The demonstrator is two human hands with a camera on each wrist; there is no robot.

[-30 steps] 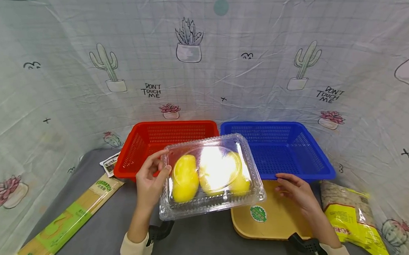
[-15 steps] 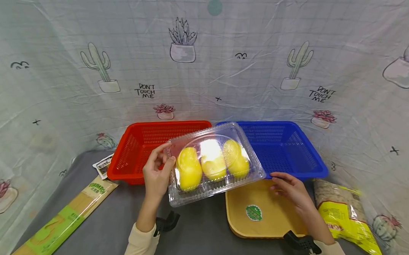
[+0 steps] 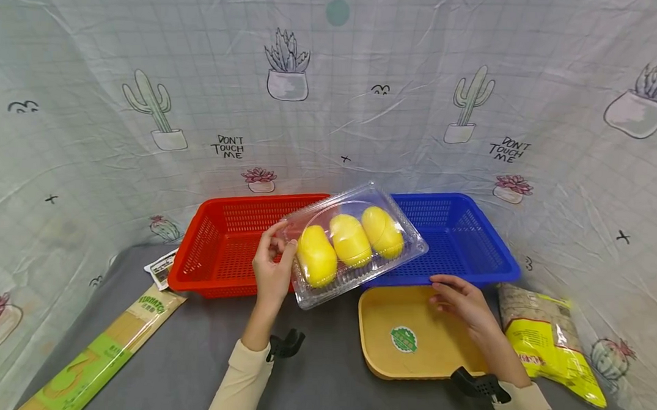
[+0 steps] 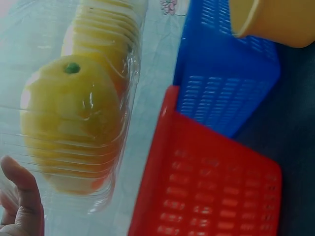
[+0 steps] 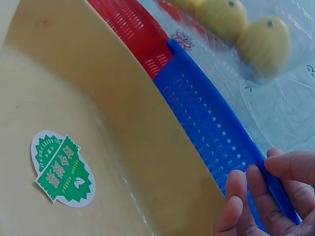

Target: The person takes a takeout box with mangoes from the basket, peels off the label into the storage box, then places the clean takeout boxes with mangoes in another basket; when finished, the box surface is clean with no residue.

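My left hand (image 3: pixel 273 267) grips the left edge of a clear plastic clamshell box (image 3: pixel 370 197), with three yellow mangoes (image 3: pixel 351 239) inside. The box is held tilted, its right end higher, above the gap between the red basket (image 3: pixel 211 249) and the blue basket (image 3: pixel 470 235). In the left wrist view a mango (image 4: pixel 74 123) shows through the plastic beside curled fingers (image 4: pixel 24 191). My right hand (image 3: pixel 464 306) is at the blue basket's front rim, which runs between thumb and fingers (image 5: pixel 258 187) in the right wrist view.
A yellow tray (image 3: pixel 377 357) with a green sticker lies in front of the blue basket, under my right forearm. A yellow bag (image 3: pixel 548 343) lies at right. At left are a long noodle packet (image 3: pixel 107 348) and a small white packet (image 3: pixel 162 270) beside the red basket.
My left hand has lifted the box away and to the right, tilting its right end further up. Glare has left the mangoes. The right hand stays at the rim while the view shifts slightly.
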